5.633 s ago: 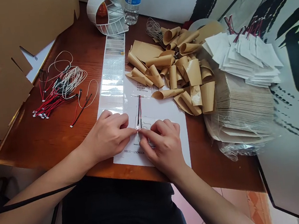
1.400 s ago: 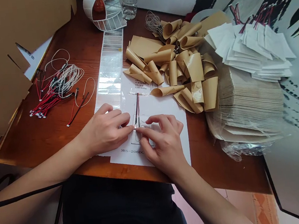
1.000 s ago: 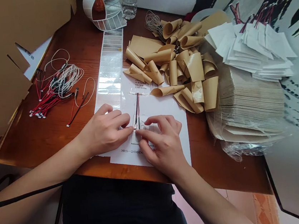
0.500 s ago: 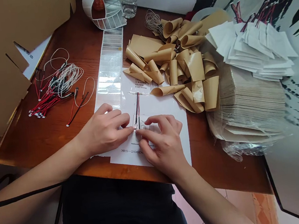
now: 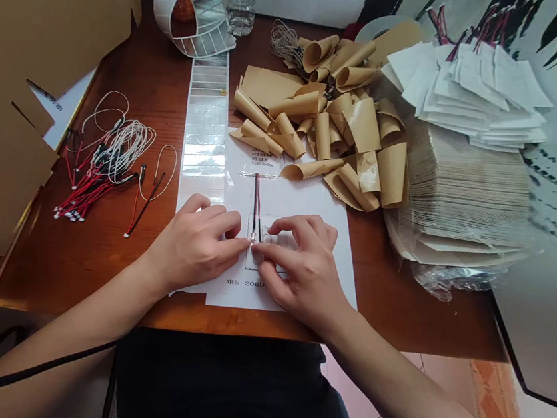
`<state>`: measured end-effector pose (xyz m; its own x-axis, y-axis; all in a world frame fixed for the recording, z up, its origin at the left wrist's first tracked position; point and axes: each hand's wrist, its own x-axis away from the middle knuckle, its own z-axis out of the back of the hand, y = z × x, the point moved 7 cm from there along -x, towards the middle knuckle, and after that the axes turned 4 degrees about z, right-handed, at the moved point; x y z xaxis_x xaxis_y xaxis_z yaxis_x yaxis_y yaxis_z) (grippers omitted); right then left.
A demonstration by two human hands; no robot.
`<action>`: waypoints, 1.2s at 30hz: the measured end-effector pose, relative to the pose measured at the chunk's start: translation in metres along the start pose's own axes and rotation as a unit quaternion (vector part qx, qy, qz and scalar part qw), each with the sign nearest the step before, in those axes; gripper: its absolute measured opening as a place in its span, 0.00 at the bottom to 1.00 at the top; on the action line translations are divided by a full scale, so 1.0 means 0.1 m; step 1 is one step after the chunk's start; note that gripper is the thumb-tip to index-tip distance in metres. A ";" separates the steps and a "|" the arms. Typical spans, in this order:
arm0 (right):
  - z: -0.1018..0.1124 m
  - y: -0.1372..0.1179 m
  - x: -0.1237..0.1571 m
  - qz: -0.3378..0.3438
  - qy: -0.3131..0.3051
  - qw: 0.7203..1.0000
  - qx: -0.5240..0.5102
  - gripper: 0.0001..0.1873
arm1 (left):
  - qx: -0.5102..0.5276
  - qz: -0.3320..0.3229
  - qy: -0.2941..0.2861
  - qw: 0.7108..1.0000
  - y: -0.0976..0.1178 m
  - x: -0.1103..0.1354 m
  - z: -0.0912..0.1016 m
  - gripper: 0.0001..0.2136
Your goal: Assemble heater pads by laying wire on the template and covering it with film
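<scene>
A short red and black wire lead (image 5: pixel 258 196) lies lengthwise over a printed white sheet (image 5: pixel 331 256), its lower end at a small shiny piece too fine to name. My left hand (image 5: pixel 204 237) is closed, knuckles curled, with its fingertips on that lower end from the left. From the right, my right hand (image 5: pixel 302 260) meets the same spot with bent fingers, the index tip against the end of the lead. The fingertips hide part of the contact. Under them, the sheet shows a printed outline and lettering.
Left lies a bundle of red, black and white wires (image 5: pixel 116 154). A silvery label strip (image 5: pixel 206 123) runs from a roll (image 5: pixel 167 27) beside a bottle (image 5: pixel 242 5). Curled brown papers (image 5: pixel 323 137) crowd the middle back. White packets (image 5: pixel 476 89) top a bagged stack (image 5: pixel 478 193) at right.
Both hands stay at the end of the lead, almost still. The view has shifted very slightly.
</scene>
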<state>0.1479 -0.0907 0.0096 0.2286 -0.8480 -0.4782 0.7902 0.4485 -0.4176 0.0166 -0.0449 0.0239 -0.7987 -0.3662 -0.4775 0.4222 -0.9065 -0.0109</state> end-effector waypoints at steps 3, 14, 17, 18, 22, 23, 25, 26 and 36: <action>0.00 0.00 0.00 -0.001 0.002 1.000 -0.002 0.10 | 0.001 -0.001 0.006 1.000 0.00 0.00 0.01 0.10; 0.00 0.04 0.00 -0.032 0.015 0.999 0.027 0.12 | 0.027 0.011 0.003 1.000 0.01 -0.01 -0.01 0.11; -0.03 0.06 0.01 -0.035 0.000 0.999 0.034 0.13 | 0.040 0.026 0.007 0.999 -0.01 -0.01 -0.01 0.11; -0.04 0.06 0.01 -0.036 -0.003 0.999 0.036 0.13 | 0.041 0.034 0.008 0.999 -0.03 -0.01 -0.01 0.10; -0.04 0.06 0.00 -0.033 -0.004 0.998 0.050 0.12 | 0.035 0.048 0.003 0.998 -0.06 0.00 -0.03 0.11; -0.04 0.05 -0.01 -0.032 -0.002 0.998 0.053 0.12 | 0.035 0.048 0.000 0.998 -0.06 0.00 -0.04 0.11; -0.03 0.04 -0.02 -0.030 0.002 0.998 0.057 0.12 | 0.036 0.049 -0.005 0.998 -0.07 0.00 -0.05 0.10; -0.03 0.04 -0.02 -0.029 0.004 0.998 0.058 0.12 | 0.037 0.050 -0.006 0.998 -0.07 0.00 -0.05 0.09; 0.25 0.23 0.01 -0.104 0.163 0.977 0.088 0.11 | -0.008 0.016 -0.019 1.000 0.02 -0.01 -0.06 0.07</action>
<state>0.1807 -0.0885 0.0186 -0.1176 -0.7678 -0.6299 0.8922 0.1968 -0.4064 0.0209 -0.0452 0.0187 -0.8004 -0.4034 -0.4434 0.4548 -0.8905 -0.0107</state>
